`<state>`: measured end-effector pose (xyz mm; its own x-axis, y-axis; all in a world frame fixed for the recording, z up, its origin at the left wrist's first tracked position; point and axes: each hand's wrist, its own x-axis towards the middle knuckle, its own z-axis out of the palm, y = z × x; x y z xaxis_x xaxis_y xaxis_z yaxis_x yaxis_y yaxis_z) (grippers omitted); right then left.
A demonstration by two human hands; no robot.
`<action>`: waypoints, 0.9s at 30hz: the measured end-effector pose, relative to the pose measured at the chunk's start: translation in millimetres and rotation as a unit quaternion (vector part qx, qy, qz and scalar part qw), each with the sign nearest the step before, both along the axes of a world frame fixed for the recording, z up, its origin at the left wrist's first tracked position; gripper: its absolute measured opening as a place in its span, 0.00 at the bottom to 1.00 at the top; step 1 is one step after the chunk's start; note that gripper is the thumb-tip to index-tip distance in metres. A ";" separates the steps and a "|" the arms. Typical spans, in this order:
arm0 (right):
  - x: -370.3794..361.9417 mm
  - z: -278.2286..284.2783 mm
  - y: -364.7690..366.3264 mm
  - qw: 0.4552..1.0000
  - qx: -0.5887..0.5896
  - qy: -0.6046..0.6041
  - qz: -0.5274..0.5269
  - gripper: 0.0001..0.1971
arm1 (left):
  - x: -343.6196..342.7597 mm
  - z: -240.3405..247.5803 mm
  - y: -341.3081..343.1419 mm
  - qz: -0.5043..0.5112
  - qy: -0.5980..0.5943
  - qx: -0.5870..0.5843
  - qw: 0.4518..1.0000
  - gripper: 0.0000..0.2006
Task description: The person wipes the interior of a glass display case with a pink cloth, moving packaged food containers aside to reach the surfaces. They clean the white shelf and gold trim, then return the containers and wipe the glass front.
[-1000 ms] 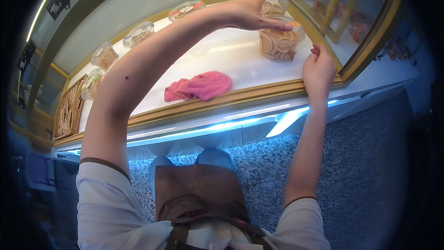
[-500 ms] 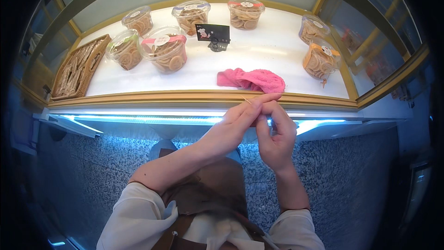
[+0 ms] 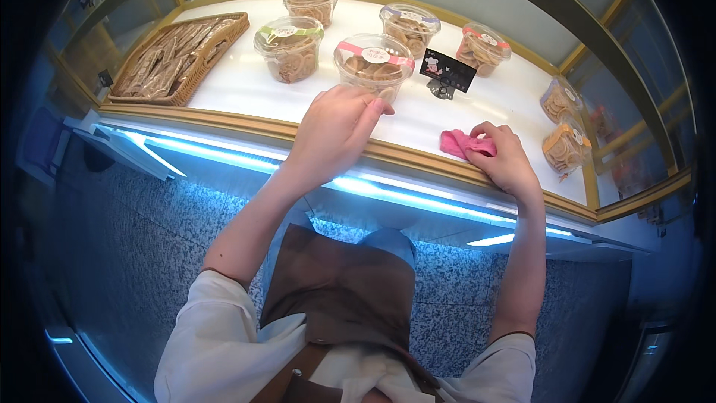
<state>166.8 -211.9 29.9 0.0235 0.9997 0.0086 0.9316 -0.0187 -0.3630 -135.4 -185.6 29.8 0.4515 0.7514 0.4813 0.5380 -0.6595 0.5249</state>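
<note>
My right hand (image 3: 510, 163) is closed on a crumpled pink cloth (image 3: 456, 143) lying on the white shelf near its front edge. Over the gold front rail, my left hand (image 3: 334, 133) is closed with its fingers curled under. Whatever its fingertips hold, if anything, is hidden. Just beyond that hand stands a clear lidded tub with a pink band (image 3: 373, 67), full of round cookies. The hand overlaps the tub's lower part in the picture; I cannot tell whether they touch.
A green-banded tub (image 3: 289, 56) and a wicker basket of packaged sticks (image 3: 183, 60) stand at the left. Behind the small black sign (image 3: 446, 72) are more cookie tubs (image 3: 483, 48). An orange-banded tub (image 3: 567, 145) stands by the right glass. The gold rail (image 3: 418, 155) edges the shelf.
My hands, together before, have parted: the left moved left toward the pink-banded tub, the right took hold of the cloth. The view shifted leftward. The thin stick at my fingers no longer shows.
</note>
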 end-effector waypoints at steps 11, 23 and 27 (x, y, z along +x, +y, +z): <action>93.0 10.5 55.7 0.991 -0.021 0.116 -0.069 0.19 | -10.2 -24.2 40.9 -0.033 -0.052 -0.178 0.982 0.20; 96.9 47.3 12.7 0.972 -0.190 0.101 -0.099 0.12 | -28.2 -24.4 32.9 -0.081 -0.207 -0.201 0.954 0.22; 102.0 27.6 -8.2 0.983 -0.154 -0.058 -0.079 0.21 | -52.3 -24.7 34.4 -0.034 -0.208 -0.134 0.968 0.22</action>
